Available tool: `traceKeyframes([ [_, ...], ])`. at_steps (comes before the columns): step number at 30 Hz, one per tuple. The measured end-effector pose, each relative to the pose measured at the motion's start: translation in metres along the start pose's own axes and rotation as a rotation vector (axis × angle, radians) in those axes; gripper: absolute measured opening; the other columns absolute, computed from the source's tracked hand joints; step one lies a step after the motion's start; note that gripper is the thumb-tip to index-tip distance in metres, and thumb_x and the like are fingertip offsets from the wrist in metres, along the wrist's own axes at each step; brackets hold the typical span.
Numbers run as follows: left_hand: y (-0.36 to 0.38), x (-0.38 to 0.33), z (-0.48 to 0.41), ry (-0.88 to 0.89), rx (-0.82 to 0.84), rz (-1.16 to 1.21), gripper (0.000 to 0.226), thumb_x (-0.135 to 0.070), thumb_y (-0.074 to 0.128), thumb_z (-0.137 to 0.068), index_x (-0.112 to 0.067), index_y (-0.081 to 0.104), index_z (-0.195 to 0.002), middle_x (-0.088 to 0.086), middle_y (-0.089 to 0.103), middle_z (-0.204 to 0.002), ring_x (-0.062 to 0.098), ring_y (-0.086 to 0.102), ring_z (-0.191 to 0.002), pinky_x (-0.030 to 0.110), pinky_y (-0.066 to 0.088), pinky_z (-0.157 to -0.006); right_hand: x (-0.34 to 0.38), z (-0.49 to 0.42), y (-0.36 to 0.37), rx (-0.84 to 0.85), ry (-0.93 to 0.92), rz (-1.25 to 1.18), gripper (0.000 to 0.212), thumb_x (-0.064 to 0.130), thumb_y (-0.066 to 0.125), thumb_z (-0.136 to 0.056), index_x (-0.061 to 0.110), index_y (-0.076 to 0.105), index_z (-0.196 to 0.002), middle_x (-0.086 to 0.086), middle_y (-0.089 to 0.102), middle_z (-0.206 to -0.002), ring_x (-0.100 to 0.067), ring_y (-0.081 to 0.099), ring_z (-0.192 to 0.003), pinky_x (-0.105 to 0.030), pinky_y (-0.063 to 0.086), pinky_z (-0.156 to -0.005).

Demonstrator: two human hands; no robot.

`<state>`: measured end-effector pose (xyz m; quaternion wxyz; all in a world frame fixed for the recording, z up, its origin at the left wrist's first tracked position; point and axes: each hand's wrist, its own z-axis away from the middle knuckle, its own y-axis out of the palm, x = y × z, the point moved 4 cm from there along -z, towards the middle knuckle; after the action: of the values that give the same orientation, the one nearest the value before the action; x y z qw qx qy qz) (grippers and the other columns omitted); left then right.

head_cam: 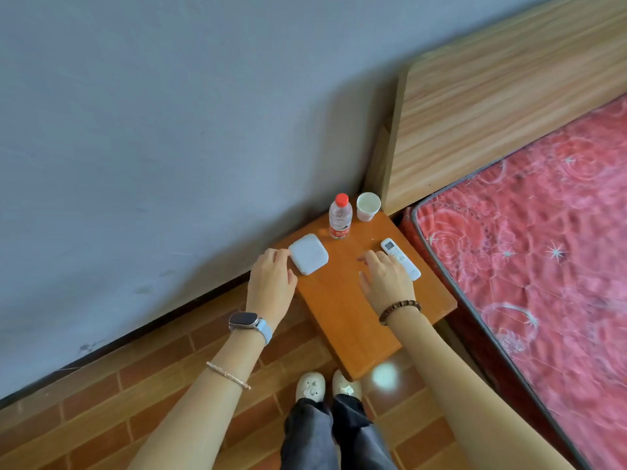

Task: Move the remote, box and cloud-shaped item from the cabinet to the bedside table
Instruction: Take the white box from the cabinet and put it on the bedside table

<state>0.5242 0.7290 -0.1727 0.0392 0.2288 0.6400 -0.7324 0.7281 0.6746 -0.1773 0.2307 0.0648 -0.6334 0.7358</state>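
A white flat box (308, 254) with rounded corners lies on the left part of the orange wooden bedside table (349, 320). My left hand (271, 278) rests at the box's left edge, fingertips touching it, fingers loosely spread. A white remote (402, 259) lies along the table's right edge. My right hand (385, 276) hovers just left of the remote, its fingers partly over the remote's near end; I cannot tell whether they grip it. No cloud-shaped item is in view.
A water bottle with a red cap (340, 217) and a white paper cup (368, 206) stand at the table's back. A bed with a red mattress (529, 239) and wooden headboard (492, 96) lies to the right. A grey wall (169, 130) runs on the left.
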Motion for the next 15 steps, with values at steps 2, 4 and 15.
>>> traceKeyframes([
  [2, -0.013, -0.009, 0.012, 0.046, 0.003, -0.059, 0.034, -0.016, 0.058, -0.089, -0.01, 0.055, -0.123, 0.01, 0.06, -0.118, 0.023, 0.057, -0.106, 0.03, 0.049, -0.088, 0.004, 0.017, -0.016, 0.013, 0.003, 0.023, 0.028, 0.023, 0.053, -0.095, 0.018, 0.055, -0.123, -0.006, 0.062, -0.117, -0.025, 0.057, -0.107, -0.037, 0.049, -0.087],
  [4, -0.02, -0.016, 0.024, 0.093, 0.026, -0.11, 0.035, -0.018, 0.06, -0.089, -0.01, 0.055, -0.122, 0.011, 0.061, -0.116, 0.024, 0.059, -0.104, 0.031, 0.05, -0.087, 0.005, 0.035, -0.027, 0.028, 0.036, 0.044, 0.029, 0.023, 0.051, -0.096, 0.019, 0.054, -0.124, -0.006, 0.06, -0.121, -0.024, 0.056, -0.109, -0.036, 0.048, -0.086],
  [15, -0.041, -0.057, 0.042, 0.491, 0.145, -0.212, 0.03, -0.022, 0.058, -0.091, -0.012, 0.057, -0.119, 0.008, 0.063, -0.112, 0.021, 0.059, -0.099, 0.028, 0.049, -0.083, 0.004, 0.133, -0.058, -0.111, 0.372, 0.113, 0.035, 0.018, 0.048, -0.095, 0.018, 0.051, -0.129, -0.007, 0.058, -0.123, -0.027, 0.055, -0.111, -0.037, 0.045, -0.089],
])
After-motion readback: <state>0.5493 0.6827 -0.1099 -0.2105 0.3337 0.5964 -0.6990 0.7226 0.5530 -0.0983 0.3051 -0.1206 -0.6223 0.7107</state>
